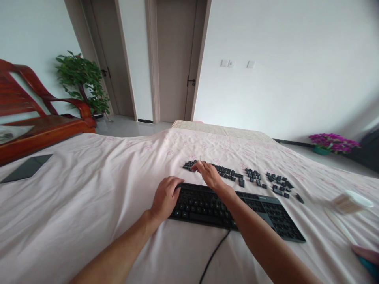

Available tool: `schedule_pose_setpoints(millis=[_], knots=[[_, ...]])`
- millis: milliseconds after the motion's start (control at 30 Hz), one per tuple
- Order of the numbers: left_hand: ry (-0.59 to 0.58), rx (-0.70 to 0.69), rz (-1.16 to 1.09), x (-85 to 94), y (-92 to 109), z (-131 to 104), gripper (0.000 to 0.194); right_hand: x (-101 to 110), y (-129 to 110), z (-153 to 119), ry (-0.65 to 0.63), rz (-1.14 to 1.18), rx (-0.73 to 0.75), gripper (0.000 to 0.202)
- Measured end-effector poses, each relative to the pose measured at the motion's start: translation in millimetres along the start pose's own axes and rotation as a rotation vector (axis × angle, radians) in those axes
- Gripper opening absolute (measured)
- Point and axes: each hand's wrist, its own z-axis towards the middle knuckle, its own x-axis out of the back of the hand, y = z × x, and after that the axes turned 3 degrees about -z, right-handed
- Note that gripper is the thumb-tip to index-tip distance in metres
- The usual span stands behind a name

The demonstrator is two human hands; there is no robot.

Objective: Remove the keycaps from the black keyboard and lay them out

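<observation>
A black keyboard (204,207) lies on the pale pink cloth, many of its key positions without caps. My left hand (166,198) is closed around its left end, thumb on the top edge. My right hand (209,173) reaches across the keyboard to the loose black keycaps (227,172) behind it. Its fingers are bent together by the leftmost caps, and a thin pale stick (200,158) pokes up from them. Whether a keycap is also between the fingertips is hidden. A black cable (214,252) runs from the keyboard's front edge toward me.
More keycaps (280,183) lie in groups to the right. Beyond them are a white-lidded clear tub (352,202) and a long pale strip (340,227). A dark flat panel (26,169) lies far left, near a wooden bench (44,122). Folds run through the cloth (97,189).
</observation>
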Motion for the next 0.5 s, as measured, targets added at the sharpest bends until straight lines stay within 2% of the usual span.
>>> schedule_pose_setpoints(millis=[100, 333, 500], knots=[[-0.075, -0.074, 0.015, 3.7, 7.5, 0.8, 0.027, 4.8, -14.8, -17.6, -0.032, 0.041, 0.111, 0.055], [-0.164, -0.039, -0.125, -0.8, 1.1, -2.0, 0.023, -7.2, -24.9, -43.3, -0.119, 0.308, 0.103, 0.049], [-0.217, -0.008, -0.1, -0.1, 0.8, -1.7, 0.014, -14.2, -28.4, -50.2, -0.193, 0.374, 0.125, 0.049]])
